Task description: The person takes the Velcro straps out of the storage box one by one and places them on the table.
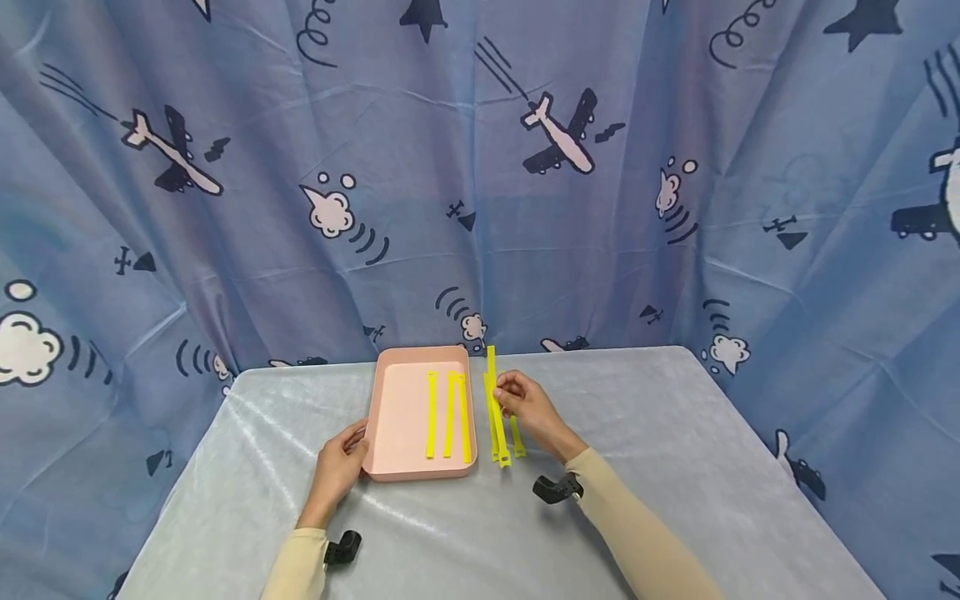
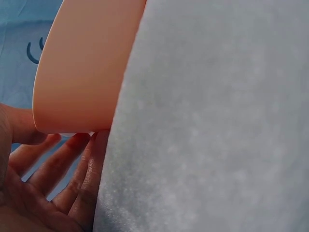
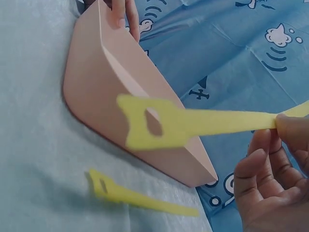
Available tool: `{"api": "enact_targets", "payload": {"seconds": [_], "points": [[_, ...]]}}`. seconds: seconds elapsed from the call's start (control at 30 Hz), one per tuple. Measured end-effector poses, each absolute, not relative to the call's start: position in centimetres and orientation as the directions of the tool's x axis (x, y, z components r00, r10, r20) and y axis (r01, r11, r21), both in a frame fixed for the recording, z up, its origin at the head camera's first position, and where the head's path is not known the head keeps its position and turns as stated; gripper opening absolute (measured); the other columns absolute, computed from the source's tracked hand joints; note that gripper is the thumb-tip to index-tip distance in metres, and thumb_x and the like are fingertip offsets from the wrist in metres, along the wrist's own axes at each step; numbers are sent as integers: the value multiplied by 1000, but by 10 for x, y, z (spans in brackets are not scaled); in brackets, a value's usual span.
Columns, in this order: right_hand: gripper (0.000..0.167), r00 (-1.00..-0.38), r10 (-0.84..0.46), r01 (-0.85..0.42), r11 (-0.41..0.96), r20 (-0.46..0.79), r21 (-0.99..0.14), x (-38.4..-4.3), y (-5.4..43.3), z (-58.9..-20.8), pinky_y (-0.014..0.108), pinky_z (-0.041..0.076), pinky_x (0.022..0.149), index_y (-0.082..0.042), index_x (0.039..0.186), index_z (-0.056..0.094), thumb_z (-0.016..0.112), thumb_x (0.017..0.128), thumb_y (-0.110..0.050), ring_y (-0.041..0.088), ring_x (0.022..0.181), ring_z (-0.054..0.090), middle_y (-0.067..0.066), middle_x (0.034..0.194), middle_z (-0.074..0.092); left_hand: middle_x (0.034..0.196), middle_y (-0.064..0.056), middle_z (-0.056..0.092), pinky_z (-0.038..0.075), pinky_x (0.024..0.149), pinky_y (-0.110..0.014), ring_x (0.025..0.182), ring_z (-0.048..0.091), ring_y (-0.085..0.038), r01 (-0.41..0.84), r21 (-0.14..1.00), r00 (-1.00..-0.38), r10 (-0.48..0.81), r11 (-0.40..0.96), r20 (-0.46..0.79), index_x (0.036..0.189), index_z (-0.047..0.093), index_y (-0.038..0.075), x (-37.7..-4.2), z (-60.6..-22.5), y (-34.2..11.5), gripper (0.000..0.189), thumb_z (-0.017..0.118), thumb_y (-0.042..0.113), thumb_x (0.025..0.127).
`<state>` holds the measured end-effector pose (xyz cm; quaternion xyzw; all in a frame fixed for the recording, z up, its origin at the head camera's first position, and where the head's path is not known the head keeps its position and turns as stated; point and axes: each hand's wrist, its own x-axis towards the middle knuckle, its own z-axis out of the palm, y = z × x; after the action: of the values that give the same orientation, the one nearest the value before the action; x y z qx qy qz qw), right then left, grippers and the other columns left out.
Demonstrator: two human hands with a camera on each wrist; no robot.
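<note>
A pink tray (image 1: 397, 417) stands on the cloth-covered table. My left hand (image 1: 337, 467) holds its left side near the front corner; in the left wrist view the fingers (image 2: 58, 159) meet the tray wall (image 2: 82, 72), thumb at the rim. Three yellow cable ties lie lengthwise in the tray, one being the leftmost cable tie (image 1: 431, 417). Just right of the tray, my right hand (image 1: 528, 408) pinches another yellow cable tie (image 3: 217, 122) between thumb and fingers, its slotted head hanging toward the front. Below it, a loose cable tie (image 1: 517, 437) rests on the table, partly hidden by the hand.
A further yellow strip (image 1: 492, 433) shows beside the held tie. The pale grey tablecloth (image 1: 637, 400) extends on both sides of the tray. Behind the table hangs a blue curtain (image 1: 420, 167) printed with planes. A black band (image 1: 558, 487) is on the right wrist.
</note>
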<state>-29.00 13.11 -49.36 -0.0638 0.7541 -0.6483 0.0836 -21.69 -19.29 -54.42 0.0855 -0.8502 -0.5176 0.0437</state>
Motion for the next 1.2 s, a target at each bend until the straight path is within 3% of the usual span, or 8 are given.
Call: {"api": "enact_targets", "payload": {"seconds": [0.3,0.53,0.77,1.2], "points": [[14,-978,-204,10,169,-45,-985,-289,147,-500,34,47,74,-5,111,54,57,99,-11,15,79,54,1,91,57,135,-18,61,52,94,-43,121,60,-32,-106,888,-982,-188,448,-22,142,54,12,-217,-545,-193,42,54,16,100],[22,-982,-178,18,204,-56,-979,-292,160,-506,37,50,77,-3,118,56,59,99,-14,13,78,56,3,96,61,135,-19,61,54,89,-38,118,62,-33,-99,886,-982,-186,453,-15,142,54,12,-217,-544,-194,42,53,16,100],[27,-987,-141,44,230,-78,-972,-294,174,-507,40,50,83,-5,123,56,60,99,-17,14,84,58,4,102,62,134,-19,62,55,90,-40,118,62,-34,-99,883,-982,-190,459,-11,141,54,11,-218,-544,-195,42,55,16,100],[26,-993,-95,42,260,-69,-965,-308,193,-516,35,51,76,-1,121,57,60,98,-12,13,78,56,3,95,64,134,-18,62,54,91,-40,119,62,-32,-95,883,-982,-191,460,-6,141,54,12,-217,-543,-194,41,54,14,100]]}}
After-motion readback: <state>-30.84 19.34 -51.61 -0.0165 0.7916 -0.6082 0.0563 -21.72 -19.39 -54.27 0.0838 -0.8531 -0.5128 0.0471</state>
